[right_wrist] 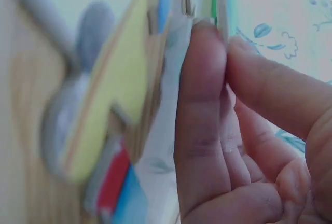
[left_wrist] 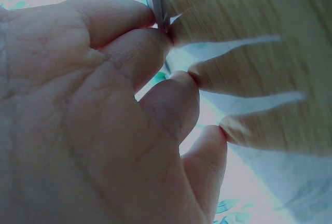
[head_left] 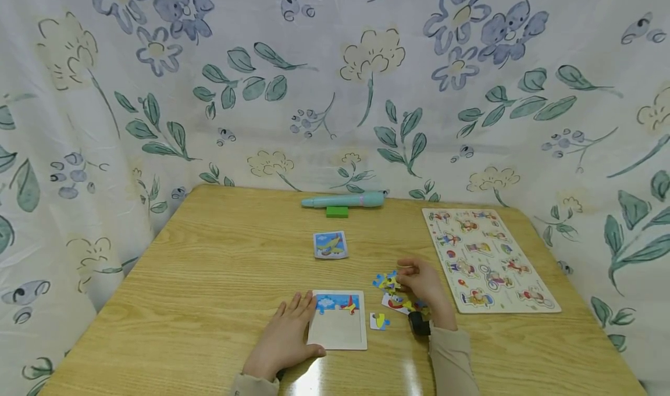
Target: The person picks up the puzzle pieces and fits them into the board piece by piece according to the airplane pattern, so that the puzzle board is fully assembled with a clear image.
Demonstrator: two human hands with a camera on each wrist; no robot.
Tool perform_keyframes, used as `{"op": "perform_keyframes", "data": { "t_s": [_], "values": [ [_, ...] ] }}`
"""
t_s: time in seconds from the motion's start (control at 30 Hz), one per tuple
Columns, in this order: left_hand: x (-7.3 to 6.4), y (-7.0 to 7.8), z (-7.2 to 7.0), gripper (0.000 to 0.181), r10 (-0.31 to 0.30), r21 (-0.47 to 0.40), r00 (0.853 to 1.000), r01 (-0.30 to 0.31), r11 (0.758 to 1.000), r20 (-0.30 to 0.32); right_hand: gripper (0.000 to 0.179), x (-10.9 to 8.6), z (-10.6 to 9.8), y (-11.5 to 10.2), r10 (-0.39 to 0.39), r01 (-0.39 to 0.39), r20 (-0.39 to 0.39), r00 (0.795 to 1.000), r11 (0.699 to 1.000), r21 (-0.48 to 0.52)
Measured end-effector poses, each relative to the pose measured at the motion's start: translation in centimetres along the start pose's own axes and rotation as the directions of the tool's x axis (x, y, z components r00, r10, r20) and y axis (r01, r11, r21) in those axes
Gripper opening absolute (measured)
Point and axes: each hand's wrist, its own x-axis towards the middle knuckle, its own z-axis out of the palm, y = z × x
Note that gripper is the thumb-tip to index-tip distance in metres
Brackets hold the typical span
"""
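Observation:
My left hand [head_left: 285, 338] lies with fingers spread along the left side of a square puzzle tray [head_left: 337, 333], its fingertips and thumb at the frame. Blue sky pieces and a red-and-yellow part fill the tray's top strip; bare wood shows below. To the tray's right, my right hand [head_left: 423, 282] is over a small heap of jigsaw pieces [head_left: 391, 300]. In the right wrist view its thumb [right_wrist: 270, 86] and index finger pinch a thin puzzle piece [right_wrist: 221, 1], seen edge-on. One yellow, blue and white piece [head_left: 379, 321] lies alone between tray and heap.
Behind the tray lies a picture card [head_left: 330, 245] with a yellow plane. Farther back are a green block [head_left: 337, 211] and a teal pen-shaped object [head_left: 342, 200]. A large figure puzzle board [head_left: 489, 262] lies at the right. A floral curtain [head_left: 335, 105] hangs behind the table.

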Motion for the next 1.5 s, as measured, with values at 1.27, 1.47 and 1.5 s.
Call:
{"op": "perform_keyframes", "data": {
  "t_s": [1.27,1.47,1.5],
  "values": [
    [0.1,0.0,0.0,0.098,0.011,0.008,1.0,-0.011,1.0,-0.015,0.015,-3.4,9.6,-5.0,-0.161,0.267,0.281,0.946,0.88,-0.393],
    [0.1,-0.1,0.0,0.097,0.006,0.003,1.0,-0.006,1.0,-0.006,0.009,-3.4,9.7,-5.2,-0.181,0.305,0.315,0.932,0.86,-0.408],
    [0.1,-0.1,0.0,0.096,0.005,0.004,1.0,-0.005,1.0,-0.005,0.009,-3.4,9.7,-5.2,-0.183,0.31,0.322,0.929,0.86,-0.406]
  ]
}}
